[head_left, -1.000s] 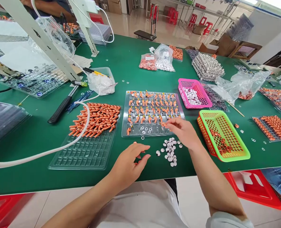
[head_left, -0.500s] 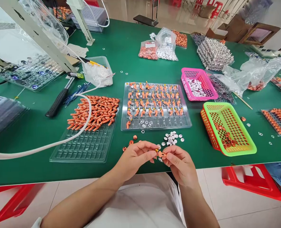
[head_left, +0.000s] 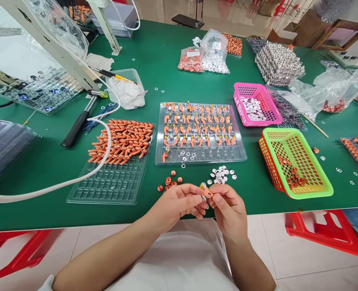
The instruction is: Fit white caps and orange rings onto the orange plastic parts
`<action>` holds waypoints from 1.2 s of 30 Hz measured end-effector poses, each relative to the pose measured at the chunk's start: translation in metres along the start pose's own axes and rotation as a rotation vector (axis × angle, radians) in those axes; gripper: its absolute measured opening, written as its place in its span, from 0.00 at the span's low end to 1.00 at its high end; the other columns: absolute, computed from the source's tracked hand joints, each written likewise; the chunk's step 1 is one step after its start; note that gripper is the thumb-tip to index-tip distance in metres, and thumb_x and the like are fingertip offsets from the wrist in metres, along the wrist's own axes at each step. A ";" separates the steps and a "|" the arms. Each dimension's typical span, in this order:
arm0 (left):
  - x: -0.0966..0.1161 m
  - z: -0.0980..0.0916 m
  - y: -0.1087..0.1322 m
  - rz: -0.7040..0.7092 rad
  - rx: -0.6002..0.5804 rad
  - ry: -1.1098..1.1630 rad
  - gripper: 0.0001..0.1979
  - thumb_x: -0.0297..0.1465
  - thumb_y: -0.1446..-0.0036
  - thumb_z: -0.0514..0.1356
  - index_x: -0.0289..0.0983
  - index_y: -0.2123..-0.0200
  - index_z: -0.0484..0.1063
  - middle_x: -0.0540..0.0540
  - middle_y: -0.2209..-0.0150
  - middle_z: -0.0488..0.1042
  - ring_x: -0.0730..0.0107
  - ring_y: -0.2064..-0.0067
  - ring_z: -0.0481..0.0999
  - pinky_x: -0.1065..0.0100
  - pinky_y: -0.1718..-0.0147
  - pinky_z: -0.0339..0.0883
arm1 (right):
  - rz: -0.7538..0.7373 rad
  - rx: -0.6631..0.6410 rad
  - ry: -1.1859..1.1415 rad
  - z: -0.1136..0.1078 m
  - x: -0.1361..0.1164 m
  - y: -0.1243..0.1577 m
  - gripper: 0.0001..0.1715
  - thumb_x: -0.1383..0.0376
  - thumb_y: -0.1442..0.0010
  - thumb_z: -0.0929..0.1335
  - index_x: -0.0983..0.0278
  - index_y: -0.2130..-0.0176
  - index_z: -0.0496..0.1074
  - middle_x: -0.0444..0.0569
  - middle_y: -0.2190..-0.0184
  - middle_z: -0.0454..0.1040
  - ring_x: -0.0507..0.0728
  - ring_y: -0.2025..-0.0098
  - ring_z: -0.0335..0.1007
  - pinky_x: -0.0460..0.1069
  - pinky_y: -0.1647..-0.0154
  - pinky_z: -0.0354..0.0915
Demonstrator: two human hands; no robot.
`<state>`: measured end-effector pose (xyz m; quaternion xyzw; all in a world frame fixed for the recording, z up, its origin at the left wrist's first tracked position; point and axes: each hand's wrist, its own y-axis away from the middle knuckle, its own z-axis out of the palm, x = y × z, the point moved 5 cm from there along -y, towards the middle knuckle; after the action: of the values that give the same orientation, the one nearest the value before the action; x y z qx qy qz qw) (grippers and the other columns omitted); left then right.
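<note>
Between my hands, near the front edge of the table, is a small orange earbud shell [head_left: 208, 193] with a yellow bit at its upper end. My right hand [head_left: 231, 208] pinches its stem between thumb and fingers. The thumb and forefinger of my left hand [head_left: 183, 204] close on its other side, and a small pale round piece shows by that thumb tip. Just beyond lie loose white discs [head_left: 220, 174] and several round orange caps [head_left: 168, 180]. A clear compartment tray [head_left: 200, 155] holds rows of similar orange shells, with white rings in its front row.
Left of it, a second tray [head_left: 106, 188] carries piled orange stems, crossed by a white cable [head_left: 72, 186]. A hammer [head_left: 76, 128] lies farther left. On the right stand a pink basket [head_left: 268, 103] of white pieces and a green basket [head_left: 321, 169] of orange parts.
The earbud shell has turned slightly in my fingers and risen a little. My left fingers have shifted around it and spread lower. The whole view has moved slightly.
</note>
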<state>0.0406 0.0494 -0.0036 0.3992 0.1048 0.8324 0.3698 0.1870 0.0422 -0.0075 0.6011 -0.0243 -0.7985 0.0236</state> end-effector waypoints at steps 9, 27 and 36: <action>-0.003 0.003 0.003 -0.146 -0.083 0.145 0.12 0.35 0.49 0.71 0.32 0.70 0.78 0.44 0.72 0.79 0.71 0.73 0.78 0.73 0.72 0.73 | -0.401 -0.278 0.324 0.007 -0.023 0.005 0.11 0.69 0.32 0.62 0.56 0.56 0.71 0.48 0.65 0.75 0.57 0.64 0.72 0.53 0.66 0.69; 0.028 -0.013 0.011 0.278 0.258 -0.354 0.09 0.32 0.50 0.71 0.37 0.65 0.80 0.47 0.68 0.80 0.70 0.69 0.78 0.74 0.76 0.67 | -0.956 -0.383 0.885 0.013 -0.040 0.020 0.25 0.76 0.43 0.68 0.52 0.50 0.70 0.45 0.60 0.82 0.58 0.61 0.74 0.56 0.64 0.70; 0.029 0.008 0.023 0.615 0.150 -0.495 0.07 0.24 0.45 0.68 0.42 0.65 0.82 0.48 0.68 0.80 0.69 0.63 0.75 0.65 0.56 0.71 | -0.360 -0.325 0.430 0.020 -0.030 0.003 0.23 0.66 0.37 0.67 0.56 0.43 0.67 0.53 0.51 0.74 0.61 0.48 0.70 0.59 0.49 0.70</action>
<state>0.0224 0.0528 0.0299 0.6262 -0.0514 0.7730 0.0875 0.1758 0.0411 0.0266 0.7389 0.2158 -0.6381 -0.0178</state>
